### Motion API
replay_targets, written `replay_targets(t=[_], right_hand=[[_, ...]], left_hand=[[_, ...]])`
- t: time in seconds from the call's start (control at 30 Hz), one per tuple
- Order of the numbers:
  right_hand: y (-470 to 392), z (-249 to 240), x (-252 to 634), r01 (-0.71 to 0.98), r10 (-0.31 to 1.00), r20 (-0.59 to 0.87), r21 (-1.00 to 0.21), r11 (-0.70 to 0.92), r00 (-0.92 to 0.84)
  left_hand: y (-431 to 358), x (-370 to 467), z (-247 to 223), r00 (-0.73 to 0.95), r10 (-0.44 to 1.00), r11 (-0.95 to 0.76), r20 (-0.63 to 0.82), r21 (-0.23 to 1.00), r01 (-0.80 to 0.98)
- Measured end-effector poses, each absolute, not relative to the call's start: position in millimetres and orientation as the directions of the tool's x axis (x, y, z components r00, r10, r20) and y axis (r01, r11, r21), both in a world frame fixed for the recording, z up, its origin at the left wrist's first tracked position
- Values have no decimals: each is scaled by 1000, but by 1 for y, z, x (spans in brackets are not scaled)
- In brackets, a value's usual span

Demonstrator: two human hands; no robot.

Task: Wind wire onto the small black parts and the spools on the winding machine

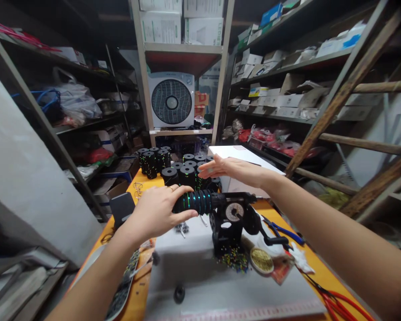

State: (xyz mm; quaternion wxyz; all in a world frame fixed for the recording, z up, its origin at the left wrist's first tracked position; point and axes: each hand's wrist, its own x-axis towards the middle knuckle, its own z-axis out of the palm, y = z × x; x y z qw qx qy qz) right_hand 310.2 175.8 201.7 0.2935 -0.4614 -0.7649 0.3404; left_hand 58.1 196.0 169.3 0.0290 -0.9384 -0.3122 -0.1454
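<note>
My left hand [157, 209] is wrapped round a black ribbed spool [193, 202] with shiny blue-green bands. The spool lies level on the end of a black hand-crank winder [227, 223], its crank pointing right. Above the winder my right hand [232, 170] stretches out flat, fingers together and pointing left, holding nothing that I can see. Just beyond it stand several black spools [187, 174] with yellow-green specks. Small coloured beads [233, 259] lie heaped at the winder's foot, beside a round dish [261, 260] of tiny yellowish pieces.
A black ring [179, 293] lies on the white board [173, 267]. Blue-handled pliers [287, 232] and red-handled tools [337, 303] lie to the right, a tray [125, 290] of small dark pieces to the left. Behind are a white box [247, 156], a box fan [171, 100] and a wooden ladder [341, 107].
</note>
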Motion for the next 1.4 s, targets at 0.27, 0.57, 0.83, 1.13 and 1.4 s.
replay_targets(t=[0.27, 0.57, 0.83, 1.13, 1.4], right_hand=[[161, 194, 327, 698, 952, 139, -652, 296, -274], [150, 182, 294, 766, 889, 143, -460, 448, -434], [119, 138, 272, 772, 670, 607, -139, 620, -428], [79, 151, 286, 697, 648, 687, -286, 658, -330], [111, 161, 282, 751, 698, 648, -286, 595, -306]], left_hand=[[197, 58, 172, 768, 579, -808, 274, 64, 586], [200, 59, 171, 776, 569, -814, 270, 52, 579], [203, 59, 173, 776, 586, -808, 233, 98, 581], [204, 59, 174, 779, 597, -802, 193, 129, 583], [207, 60, 173, 785, 587, -809, 196, 121, 575]])
